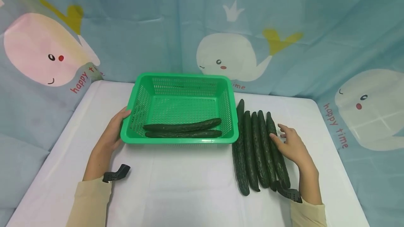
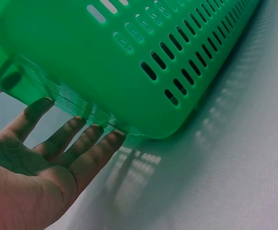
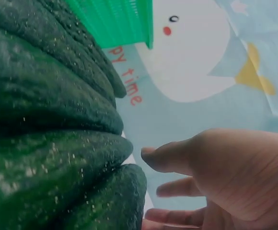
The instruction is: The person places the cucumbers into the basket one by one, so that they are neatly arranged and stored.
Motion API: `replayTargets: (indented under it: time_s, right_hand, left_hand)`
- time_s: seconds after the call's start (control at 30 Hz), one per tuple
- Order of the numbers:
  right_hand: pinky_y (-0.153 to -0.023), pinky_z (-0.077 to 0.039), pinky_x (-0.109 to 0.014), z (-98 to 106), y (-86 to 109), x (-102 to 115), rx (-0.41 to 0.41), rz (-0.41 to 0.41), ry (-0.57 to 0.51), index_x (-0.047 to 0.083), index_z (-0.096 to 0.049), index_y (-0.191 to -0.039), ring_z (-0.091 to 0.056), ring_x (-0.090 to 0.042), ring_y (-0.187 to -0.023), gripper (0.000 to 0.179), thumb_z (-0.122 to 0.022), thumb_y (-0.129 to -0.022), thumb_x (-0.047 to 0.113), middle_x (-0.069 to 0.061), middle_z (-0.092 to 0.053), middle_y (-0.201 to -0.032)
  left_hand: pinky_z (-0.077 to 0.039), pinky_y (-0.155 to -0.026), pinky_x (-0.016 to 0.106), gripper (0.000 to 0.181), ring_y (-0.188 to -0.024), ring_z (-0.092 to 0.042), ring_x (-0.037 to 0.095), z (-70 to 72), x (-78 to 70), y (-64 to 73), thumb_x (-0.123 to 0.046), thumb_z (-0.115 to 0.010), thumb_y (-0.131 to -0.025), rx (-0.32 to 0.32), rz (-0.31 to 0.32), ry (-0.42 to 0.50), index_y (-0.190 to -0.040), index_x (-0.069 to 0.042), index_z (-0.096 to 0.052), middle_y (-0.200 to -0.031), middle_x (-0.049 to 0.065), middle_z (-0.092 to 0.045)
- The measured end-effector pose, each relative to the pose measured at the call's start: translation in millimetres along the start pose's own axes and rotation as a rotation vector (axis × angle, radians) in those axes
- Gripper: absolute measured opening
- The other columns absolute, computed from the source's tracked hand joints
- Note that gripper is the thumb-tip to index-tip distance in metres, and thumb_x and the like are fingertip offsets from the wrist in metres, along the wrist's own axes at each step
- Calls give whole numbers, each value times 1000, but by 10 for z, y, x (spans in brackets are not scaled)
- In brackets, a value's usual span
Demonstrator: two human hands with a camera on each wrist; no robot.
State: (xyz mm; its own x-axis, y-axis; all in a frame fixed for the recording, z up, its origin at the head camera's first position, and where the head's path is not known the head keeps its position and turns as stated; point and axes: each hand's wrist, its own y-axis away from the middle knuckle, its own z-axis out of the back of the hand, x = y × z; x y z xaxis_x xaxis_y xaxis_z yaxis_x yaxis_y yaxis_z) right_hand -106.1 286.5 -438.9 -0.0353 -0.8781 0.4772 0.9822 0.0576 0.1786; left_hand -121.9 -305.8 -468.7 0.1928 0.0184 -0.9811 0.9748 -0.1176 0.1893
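A green plastic basket with slotted walls stands on the table, two long dark-green cucumbers lying along its near side. My left hand is at the basket's left side; the left wrist view shows its fingers fairly straight, fingertips against the outer wall. To the right of the basket, several more cucumbers lie side by side, pointing away from me. Beside the rightmost cucumber is my right hand, thumb and fingers spread, holding nothing. In the right wrist view its thumb points toward the cucumbers' far ends.
A white cloth covers the table. Behind it and along both sides hangs a blue curtain printed with whales. The leftmost cucumber of the row lies close along the basket's right wall. A dark wrist strap piece juts out from the left sleeve.
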Motion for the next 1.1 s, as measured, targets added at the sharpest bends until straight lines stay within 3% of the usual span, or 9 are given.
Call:
replayTargets:
  time_s: [0.07, 0.13, 0.23, 0.3, 0.53, 1.1]
  right_hand:
    - [-99, -52, -75, 8, -10, -20, 19, -4, -2, -12, -35, -158, -57, -59, -128, 74, -51, -112, 43, -43, -47, -146]
    - [-97, -54, -73, 13, -16, -41, 38, -1, -2, -14, -37, -156, -60, -58, -125, 74, -51, -112, 43, -43, -51, -144]
    - [-93, -58, -69, 22, -20, -71, 65, 13, 3, -16, -42, -152, -64, -56, -119, 71, -52, -112, 42, -42, -57, -139]
    - [-91, -59, -66, 23, -16, -88, 79, 18, 6, -16, -44, -151, -66, -54, -117, 70, -53, -112, 41, -40, -60, -136]
    - [-89, -60, -65, 34, -3, -106, 120, 8, -3, -15, -44, -151, -68, -49, -114, 72, -55, -110, 44, -37, -63, -133]
    - [-90, -61, -63, 51, 36, -206, 216, -36, -44, -7, -40, -158, -64, -50, -124, 86, -62, -104, 56, -36, -59, -141]
  left_hand:
    - [-54, -104, 10, 76, -129, -53, -6, 4, 6, 3, -49, -38, -114, -4, -12, -3, -171, -11, -8, -174, 25, -16]
    - [-54, -103, 11, 76, -129, -54, -4, 5, 4, 3, -49, -39, -114, -7, -19, 0, -171, -10, -9, -172, 23, -23]
    - [-55, -102, 11, 76, -128, -57, -3, 0, -9, -1, -49, -40, -113, -13, -23, 3, -171, -8, -10, -162, 13, -37]
    - [-56, -102, 12, 77, -127, -57, -1, -6, -17, -5, -49, -40, -113, -12, -21, 8, -171, -8, -10, -157, 9, -40]
    - [-55, -102, 11, 78, -125, -58, -6, -25, -29, -2, -49, -38, -113, -19, -14, 3, -171, -8, -7, -172, 28, -20]
    - [-55, -102, 11, 78, -124, -57, -8, -39, -38, 7, -50, -38, -113, -26, 1, 2, -171, -8, -7, -172, 29, -18]
